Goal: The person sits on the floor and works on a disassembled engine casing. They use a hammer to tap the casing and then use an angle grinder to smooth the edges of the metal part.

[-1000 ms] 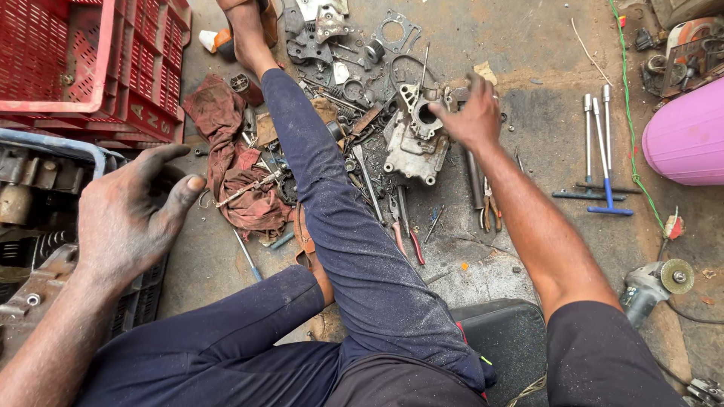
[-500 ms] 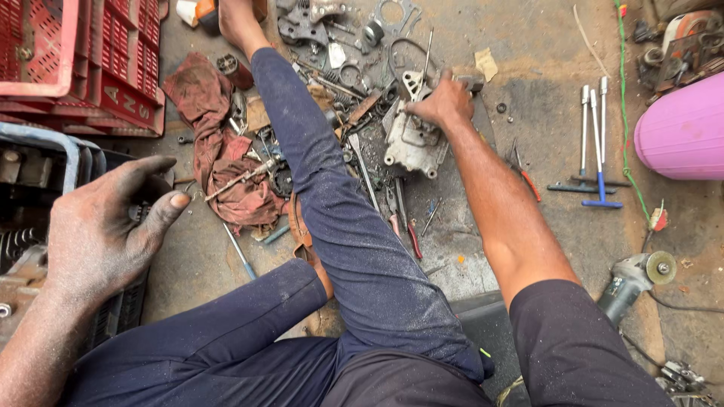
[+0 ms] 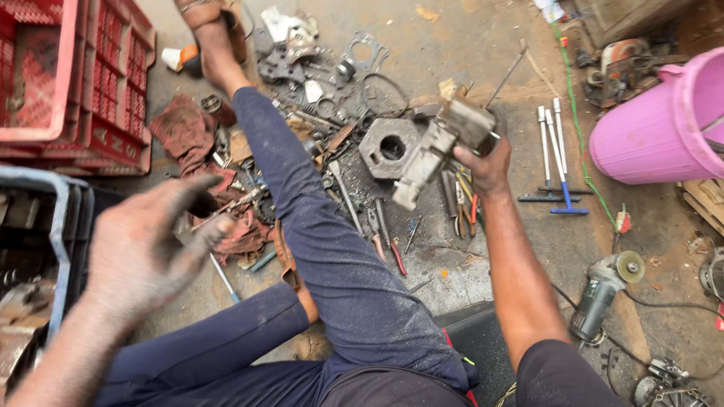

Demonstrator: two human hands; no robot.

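Centrally, a grey engine part is gripped by the right hand, fingers wrapped around it; the left hand is held spread, blurred, near the red crate.

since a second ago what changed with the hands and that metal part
The right hand has lifted the grey metal engine part off the floor, uncovering a square block. The left hand stays raised, open and empty. Pink bucket and T-handle wrenches lie unchanged.

Tools & leg block mid, bare floor up top
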